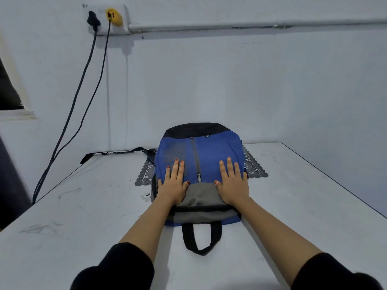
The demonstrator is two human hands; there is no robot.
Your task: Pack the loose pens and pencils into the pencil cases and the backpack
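Backpack (211, 151), blue-grey-black, flat beneath left hand (174, 186) and right hand (231, 185), each grip wide

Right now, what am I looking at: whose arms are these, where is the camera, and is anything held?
No machine here: these are a person's own arms, filmed by a wide camera worn on the head, looking down. The left hand and right hand lie flat, fingers straight, on a blue, grey and black backpack, gripping nothing. The backpack lies on a pale table, over a lacy mat, its carry handle toward the person. No pens or pencil cases show.
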